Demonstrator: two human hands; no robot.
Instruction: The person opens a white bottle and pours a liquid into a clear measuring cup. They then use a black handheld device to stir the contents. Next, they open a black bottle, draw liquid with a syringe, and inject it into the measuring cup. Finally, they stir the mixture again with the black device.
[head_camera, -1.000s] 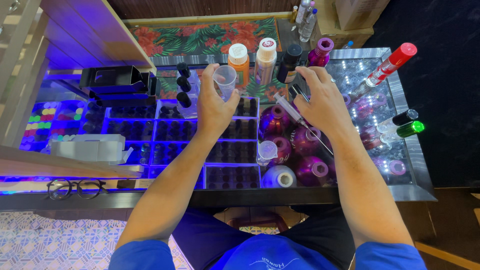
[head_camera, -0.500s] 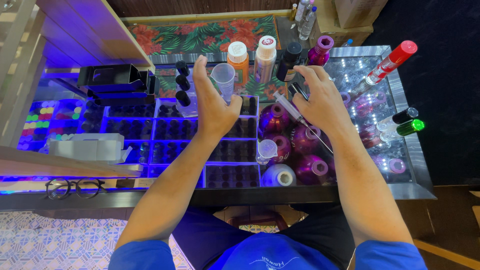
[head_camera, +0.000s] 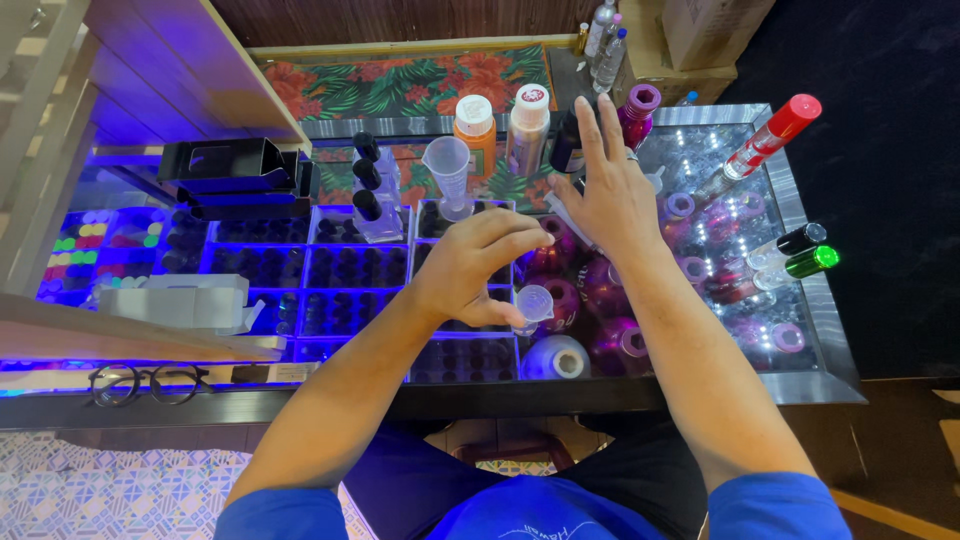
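Note:
My left hand (head_camera: 478, 268) hovers over the lit compartment trays (head_camera: 350, 268) with its fingers loosely curled and nothing in them. Its thumb is close to a small clear cup (head_camera: 537, 300). A clear measuring cup (head_camera: 449, 172) stands upright on the trays, beyond that hand and apart from it. My right hand (head_camera: 612, 195) is over the purple jars, fingers stretched toward a dark bottle (head_camera: 566, 145). A pale syringe (head_camera: 562, 215) sticks out from under its palm on the thumb side, seemingly held there.
Orange-and-white bottles (head_camera: 476, 128) and a magenta bottle (head_camera: 636, 112) stand at the back. A red-capped spray bottle (head_camera: 770, 138) and green and black vials (head_camera: 805, 252) lie on the mirrored tray at right. Black droppers (head_camera: 366, 185), a black box (head_camera: 232, 170) and glasses (head_camera: 150, 382) are at left.
My left hand has let go of the measuring cup, which now stands on the trays, and has drawn back toward me and to the right. My right hand's fingers have stretched out toward the bottles.

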